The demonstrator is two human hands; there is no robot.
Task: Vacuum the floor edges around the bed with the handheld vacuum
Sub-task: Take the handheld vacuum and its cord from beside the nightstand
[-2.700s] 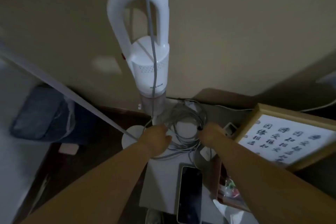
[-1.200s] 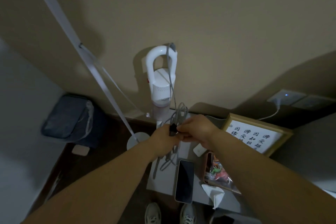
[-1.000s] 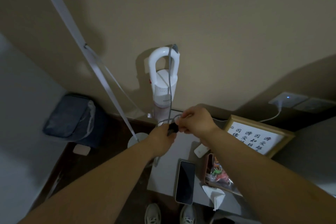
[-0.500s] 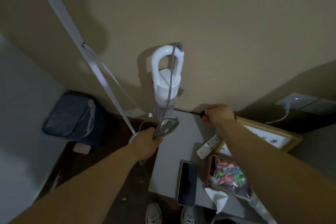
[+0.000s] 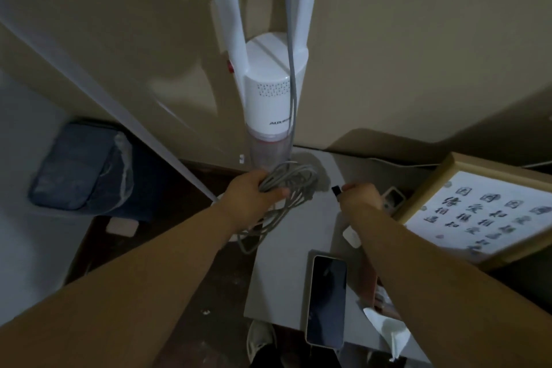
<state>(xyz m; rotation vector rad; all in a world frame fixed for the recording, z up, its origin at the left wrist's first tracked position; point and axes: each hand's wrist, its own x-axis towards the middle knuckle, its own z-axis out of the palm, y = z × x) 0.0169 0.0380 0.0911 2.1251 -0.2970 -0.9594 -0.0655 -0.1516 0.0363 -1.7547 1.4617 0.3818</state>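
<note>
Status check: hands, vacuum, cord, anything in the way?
Left hand grips coiled grey cord. Right hand pinches small black piece. White vacuum upright at wall, not yet lifted. Phone on bedside table.

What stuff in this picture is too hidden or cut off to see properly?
- Vacuum: the handle's top is cut off by the head view's upper edge.
- Its lower end: hidden behind the left hand and the bundled cord.
- Small black thing pinched by the right hand: too small to identify.
- Framed writing: cut off at right.
</note>
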